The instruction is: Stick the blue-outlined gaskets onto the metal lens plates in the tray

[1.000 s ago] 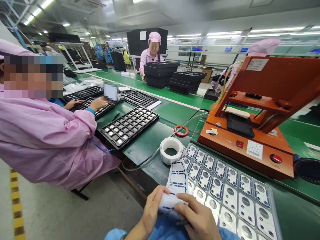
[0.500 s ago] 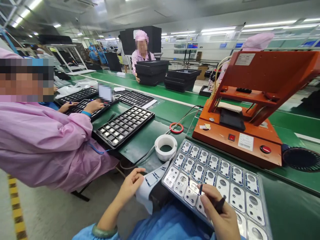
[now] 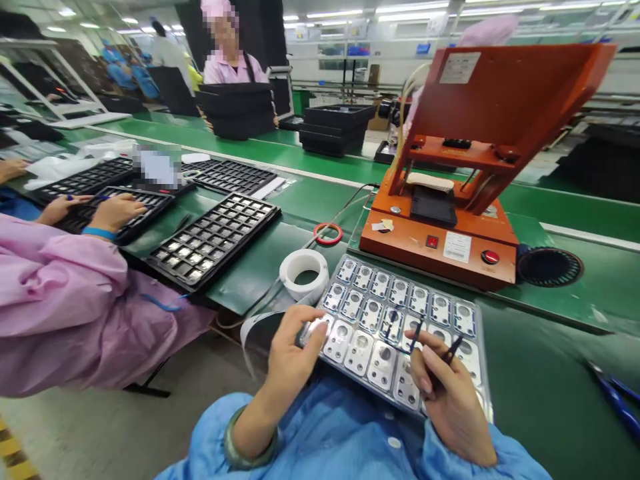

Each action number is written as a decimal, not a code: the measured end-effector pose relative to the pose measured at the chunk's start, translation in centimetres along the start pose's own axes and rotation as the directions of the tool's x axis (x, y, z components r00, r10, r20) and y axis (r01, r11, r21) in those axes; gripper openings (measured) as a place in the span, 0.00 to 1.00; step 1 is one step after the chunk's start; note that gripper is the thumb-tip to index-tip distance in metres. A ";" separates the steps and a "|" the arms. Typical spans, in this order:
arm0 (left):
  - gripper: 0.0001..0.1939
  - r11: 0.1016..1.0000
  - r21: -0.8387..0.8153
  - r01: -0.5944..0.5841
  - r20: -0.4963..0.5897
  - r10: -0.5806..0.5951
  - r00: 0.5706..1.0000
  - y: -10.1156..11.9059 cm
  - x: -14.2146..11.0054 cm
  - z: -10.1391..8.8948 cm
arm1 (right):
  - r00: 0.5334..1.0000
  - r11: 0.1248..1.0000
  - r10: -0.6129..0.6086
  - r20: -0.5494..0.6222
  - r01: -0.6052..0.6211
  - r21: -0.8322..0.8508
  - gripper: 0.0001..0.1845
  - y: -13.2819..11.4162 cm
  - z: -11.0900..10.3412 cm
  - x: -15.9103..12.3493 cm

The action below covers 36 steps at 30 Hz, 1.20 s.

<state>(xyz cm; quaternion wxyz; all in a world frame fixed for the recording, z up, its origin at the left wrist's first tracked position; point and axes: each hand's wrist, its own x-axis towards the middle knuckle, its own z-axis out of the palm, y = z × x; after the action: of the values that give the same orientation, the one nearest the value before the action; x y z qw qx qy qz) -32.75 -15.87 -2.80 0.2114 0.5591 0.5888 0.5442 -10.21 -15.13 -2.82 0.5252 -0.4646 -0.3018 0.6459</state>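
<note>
A clear tray [image 3: 484, 347] holds rows of silver plates, each with a round window and small holes. Plates in the far rows carry dark blue outlines; several nearer ones look plain. At the tray's left edge my left hand [image 3: 293, 350] is closed, thumb and fingers pinching the rim beside a plate. My right hand [image 3: 453, 393] grips dark tweezers [image 3: 454, 349] above the tray's middle. A thin dark blue adhesive frame [image 3: 387, 330] hangs over the plates by the right fingertips; what exactly bears it is hard to make out.
A white tape roll [image 3: 286, 270] stands left of the tray, its liner strip [image 3: 246, 337] hanging down. An orange press [image 3: 405, 233] is behind, a red tape ring [image 3: 327, 233] beside it. Blue-handled pliers [image 3: 617, 400] lie right. A co-worker's sleeve [image 3: 60, 267] and black trays [image 3: 215, 237] are left.
My left hand has gone from beside the outlined liner strip to the tray's left edge. My right hand, with the tweezers, is now over a farther row. The view has shifted right.
</note>
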 end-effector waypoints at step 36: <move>0.06 0.942 -0.174 0.285 0.424 -0.190 0.886 1.7 0.3 8.1 | 0.839 0.464 -0.544 0.016 0.317 -0.827 0.17 1.0 -4.4 0.9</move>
<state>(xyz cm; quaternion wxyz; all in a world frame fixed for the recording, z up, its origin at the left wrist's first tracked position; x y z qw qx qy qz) -25.19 -12.73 -3.77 0.4567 0.5532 0.5297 0.4526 -6.59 -14.94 -5.67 0.4373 -0.6346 -0.5986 0.2186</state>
